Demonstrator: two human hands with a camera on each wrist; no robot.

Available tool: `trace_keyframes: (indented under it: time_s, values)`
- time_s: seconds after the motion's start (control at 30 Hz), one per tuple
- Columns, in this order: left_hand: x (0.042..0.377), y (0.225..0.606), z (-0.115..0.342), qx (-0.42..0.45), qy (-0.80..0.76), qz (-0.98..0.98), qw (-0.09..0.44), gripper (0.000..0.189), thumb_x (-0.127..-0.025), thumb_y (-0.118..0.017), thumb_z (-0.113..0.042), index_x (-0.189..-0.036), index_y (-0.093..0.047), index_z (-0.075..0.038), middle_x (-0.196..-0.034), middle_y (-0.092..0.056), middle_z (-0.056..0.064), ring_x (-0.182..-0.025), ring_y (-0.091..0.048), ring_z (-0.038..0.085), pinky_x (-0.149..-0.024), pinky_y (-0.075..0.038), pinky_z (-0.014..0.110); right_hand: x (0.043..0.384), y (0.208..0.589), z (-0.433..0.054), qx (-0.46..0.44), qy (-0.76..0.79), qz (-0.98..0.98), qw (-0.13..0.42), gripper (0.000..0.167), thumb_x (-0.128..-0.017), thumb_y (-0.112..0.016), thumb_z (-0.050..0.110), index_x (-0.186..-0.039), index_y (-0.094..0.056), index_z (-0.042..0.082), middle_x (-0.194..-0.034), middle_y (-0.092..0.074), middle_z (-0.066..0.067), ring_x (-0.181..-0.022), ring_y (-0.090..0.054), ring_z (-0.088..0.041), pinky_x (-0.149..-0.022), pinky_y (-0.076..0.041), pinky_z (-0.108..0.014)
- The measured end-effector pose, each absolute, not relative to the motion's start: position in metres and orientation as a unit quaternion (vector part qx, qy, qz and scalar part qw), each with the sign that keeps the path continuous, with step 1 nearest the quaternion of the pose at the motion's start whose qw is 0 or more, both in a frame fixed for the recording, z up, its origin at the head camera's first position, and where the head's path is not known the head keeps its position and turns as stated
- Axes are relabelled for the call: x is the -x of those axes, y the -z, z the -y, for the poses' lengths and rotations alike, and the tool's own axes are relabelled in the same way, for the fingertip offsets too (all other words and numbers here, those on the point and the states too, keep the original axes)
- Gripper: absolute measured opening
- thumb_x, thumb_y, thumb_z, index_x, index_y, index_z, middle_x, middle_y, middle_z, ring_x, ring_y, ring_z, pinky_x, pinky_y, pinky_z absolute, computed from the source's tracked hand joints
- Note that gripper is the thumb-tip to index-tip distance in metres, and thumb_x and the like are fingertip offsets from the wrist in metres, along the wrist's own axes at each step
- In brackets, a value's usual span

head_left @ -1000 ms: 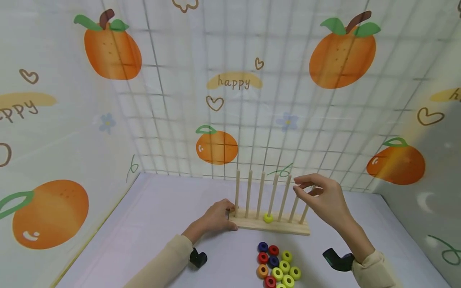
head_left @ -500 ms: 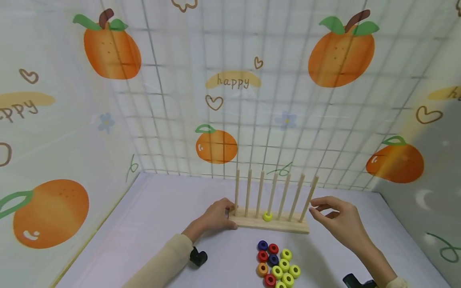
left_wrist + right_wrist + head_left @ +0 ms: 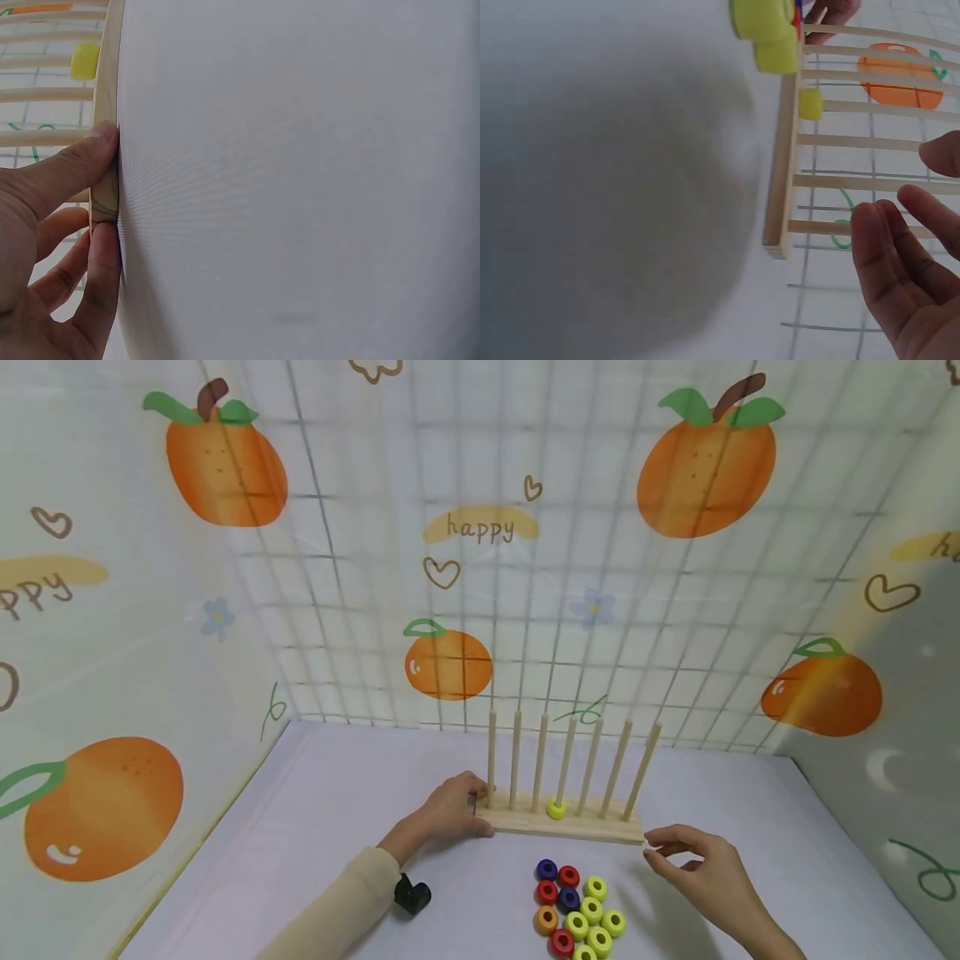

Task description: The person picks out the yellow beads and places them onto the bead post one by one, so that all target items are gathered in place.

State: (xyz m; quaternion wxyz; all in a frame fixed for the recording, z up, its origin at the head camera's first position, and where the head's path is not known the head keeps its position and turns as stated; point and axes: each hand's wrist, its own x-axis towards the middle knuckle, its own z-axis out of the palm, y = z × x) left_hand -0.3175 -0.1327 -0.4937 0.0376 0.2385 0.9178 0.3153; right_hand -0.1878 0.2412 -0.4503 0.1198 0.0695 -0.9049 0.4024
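Note:
A wooden peg stand [image 3: 600,832] with a row of upright dowels stands on the table. One yellow bead [image 3: 557,810] sits at the foot of its middle dowel. My left hand [image 3: 450,810] holds the stand's left end, the thumb along the front edge and fingers round the end, as the left wrist view shows. Off the stand's right end hovers my right hand [image 3: 708,868], fingers loosely bent, thumb apart from them, nothing between. In front of the stand lies a loose group of beads: yellow beads [image 3: 591,910], red beads [image 3: 562,942], blue beads [image 3: 547,870] and an orange bead [image 3: 547,920].
The white tabletop [image 3: 360,760] stretches to a patterned cloth backdrop [image 3: 337,610] with printed oranges behind and at both sides. A black wrist mount [image 3: 412,894] juts from the left sleeve, close to the table.
My right hand has moved from above the right-hand dowels, out to the right and down beside the stand's end. The left hand keeps its place on the stand.

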Motion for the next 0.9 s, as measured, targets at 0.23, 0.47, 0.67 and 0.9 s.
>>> trace_keyframes:
  time_s: [0.23,0.47,0.67,0.9]
  values:
    - [0.316,0.494,0.133,-0.233,-0.317,-0.919,0.042,0.067,-0.071,-0.091,-0.032,-0.126,-0.065,-0.004,-0.118,-0.06,0.003,-0.114,-0.057,0.026,-0.099,-0.045,0.044,0.183,0.466,-0.236,-0.018,-0.396,0.918,0.031,0.021,-0.084,-0.083,0.024,-0.101,-0.075,0.014,-0.091,-0.072,0.008,-0.08,-0.064,-0.007,-0.062,-0.051,-0.028]
    - [0.32,0.495,0.133,-0.231,-0.315,-0.919,0.044,0.067,-0.071,-0.091,-0.033,-0.126,-0.066,-0.005,-0.118,-0.06,0.001,-0.114,-0.057,0.024,-0.099,-0.045,0.043,0.18,0.476,-0.236,-0.04,-0.431,0.9,-0.047,0.028,-0.084,-0.081,0.024,-0.105,-0.074,0.008,-0.102,-0.071,-0.002,-0.082,-0.064,-0.013,-0.062,-0.051,-0.029]
    - [0.32,0.496,0.133,-0.228,-0.318,-0.919,0.047,0.066,-0.071,-0.091,-0.033,-0.126,-0.066,-0.005,-0.118,-0.06,0.0,-0.115,-0.057,0.023,-0.099,-0.045,0.043,0.18,0.48,-0.236,-0.1,-0.458,0.875,-0.124,0.032,-0.086,-0.08,0.021,-0.111,-0.071,0.003,-0.103,-0.068,-0.007,-0.085,-0.064,-0.021,-0.067,-0.055,-0.03]
    - [0.32,0.495,0.133,-0.232,-0.315,-0.919,0.046,0.066,-0.071,-0.091,-0.032,-0.125,-0.066,-0.005,-0.118,-0.06,0.0,-0.115,-0.057,0.023,-0.099,-0.045,0.042,0.178,0.483,-0.23,-0.115,-0.466,0.865,-0.144,0.028,-0.083,-0.081,0.016,-0.106,-0.071,0.002,-0.1,-0.068,-0.005,-0.082,-0.062,-0.021,-0.065,-0.055,-0.03]
